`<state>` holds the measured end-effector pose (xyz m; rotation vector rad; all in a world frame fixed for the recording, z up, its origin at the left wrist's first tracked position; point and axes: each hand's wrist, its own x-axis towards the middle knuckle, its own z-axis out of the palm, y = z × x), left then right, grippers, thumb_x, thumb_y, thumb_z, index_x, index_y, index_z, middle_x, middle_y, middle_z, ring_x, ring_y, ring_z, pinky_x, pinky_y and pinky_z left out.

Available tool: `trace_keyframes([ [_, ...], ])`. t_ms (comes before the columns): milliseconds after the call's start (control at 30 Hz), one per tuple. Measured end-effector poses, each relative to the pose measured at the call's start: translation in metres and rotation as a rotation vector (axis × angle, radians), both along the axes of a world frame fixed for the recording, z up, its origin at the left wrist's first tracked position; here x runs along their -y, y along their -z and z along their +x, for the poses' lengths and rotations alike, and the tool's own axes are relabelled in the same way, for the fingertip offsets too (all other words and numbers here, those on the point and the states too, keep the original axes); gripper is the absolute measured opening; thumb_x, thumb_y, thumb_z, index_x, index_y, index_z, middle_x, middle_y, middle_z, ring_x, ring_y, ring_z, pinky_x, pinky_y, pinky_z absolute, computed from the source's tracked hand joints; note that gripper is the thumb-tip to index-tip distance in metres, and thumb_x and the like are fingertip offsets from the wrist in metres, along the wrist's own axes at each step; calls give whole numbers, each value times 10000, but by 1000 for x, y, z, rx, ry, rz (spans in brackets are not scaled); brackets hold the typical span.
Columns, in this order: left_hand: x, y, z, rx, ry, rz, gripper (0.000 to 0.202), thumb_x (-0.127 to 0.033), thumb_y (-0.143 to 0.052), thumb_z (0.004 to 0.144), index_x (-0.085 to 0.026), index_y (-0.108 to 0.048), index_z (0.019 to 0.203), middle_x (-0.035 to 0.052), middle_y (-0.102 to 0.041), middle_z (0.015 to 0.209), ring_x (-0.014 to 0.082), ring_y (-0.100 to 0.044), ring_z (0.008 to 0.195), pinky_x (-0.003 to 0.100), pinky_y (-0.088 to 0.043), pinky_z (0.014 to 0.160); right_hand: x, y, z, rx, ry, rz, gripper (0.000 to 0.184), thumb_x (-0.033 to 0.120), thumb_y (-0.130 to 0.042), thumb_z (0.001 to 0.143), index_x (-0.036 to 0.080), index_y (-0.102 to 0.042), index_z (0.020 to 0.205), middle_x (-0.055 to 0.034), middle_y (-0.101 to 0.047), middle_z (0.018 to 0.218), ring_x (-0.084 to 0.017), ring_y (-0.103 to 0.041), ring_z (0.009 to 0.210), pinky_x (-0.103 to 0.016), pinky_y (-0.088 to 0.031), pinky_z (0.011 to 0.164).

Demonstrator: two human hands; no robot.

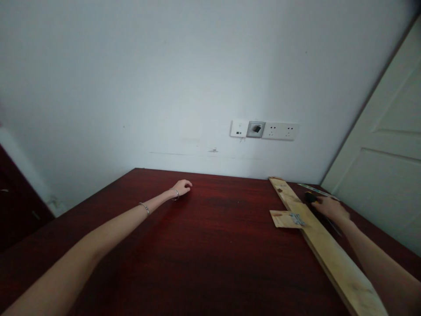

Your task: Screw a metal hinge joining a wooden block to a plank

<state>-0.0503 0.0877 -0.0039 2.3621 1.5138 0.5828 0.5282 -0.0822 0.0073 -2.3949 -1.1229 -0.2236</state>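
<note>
My left hand (183,187) hovers over or rests on the dark red tabletop (210,245), fingers loosely curled, a gap between thumb and fingers, nothing seen in it. On the right, just past the long wooden board (324,245), my right hand (332,209) is closed on a black object with a touch of yellow (310,197); its exact kind is too dark to make out. A small wooden piece (283,219) lies crosswise against the board, with several small grey metal-looking bits (297,218) where they meet.
A thin pale strip, perhaps a ruler (317,190), lies at the back right corner. Beneath my right hand a slim dark item (333,226) shows partly. Behind the table stands a white wall with sockets (279,131). A white panelled door (388,162) borders the right side.
</note>
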Motion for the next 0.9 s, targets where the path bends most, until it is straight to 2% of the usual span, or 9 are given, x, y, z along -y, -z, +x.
trace_keyframes([
  [167, -4, 12, 15, 32, -80, 20, 296, -130, -527, 784, -140, -672, 1042, 96, -650, 1156, 210, -596, 1080, 273, -423, 980, -3, 7, 6, -166, -7, -173, 500, 305, -656, 749, 99, -644, 1204, -337, -619, 1083, -380, -624, 1018, -414, -382, 648],
  [300, -6, 17, 20, 35, -141, 24, 290, -178, -527, 819, -140, -658, 1075, 106, -640, 1174, 222, -585, 1109, 278, -423, 986, -3, 8, 5, -203, -10, -222, 529, 347, -602, 792, 160, -580, 1286, -309, -554, 1236, -414, -542, 1144, -453, -364, 706],
  [500, -7, 21, 23, 13, -182, 26, 309, -210, -505, 854, -119, -641, 1116, 117, -619, 1216, 217, -565, 1144, 270, -401, 1006, -4, 8, 1, -200, -2, -258, 561, 417, -577, 804, 193, -549, 1318, -288, -516, 1300, -434, -531, 1152, -473, -395, 742],
  [733, -11, 23, 24, -46, -193, 42, 326, -210, -497, 842, -136, -637, 1127, 98, -617, 1227, 201, -556, 1159, 263, -393, 1014, 3, 13, -2, -132, 5, -239, 547, 453, -568, 789, 221, -578, 1285, -217, -592, 1245, -416, -568, 1118, -503, -464, 847],
  [900, -17, 20, 31, -131, -198, 23, 378, -263, -482, 865, -141, -581, 1208, 108, -595, 1261, 236, -525, 1200, 298, -389, 1018, 9, 7, 4, -76, 3, -212, 617, 506, -594, 749, 183, -580, 1275, -213, -609, 1227, -377, -597, 1087, -460, -496, 830],
])
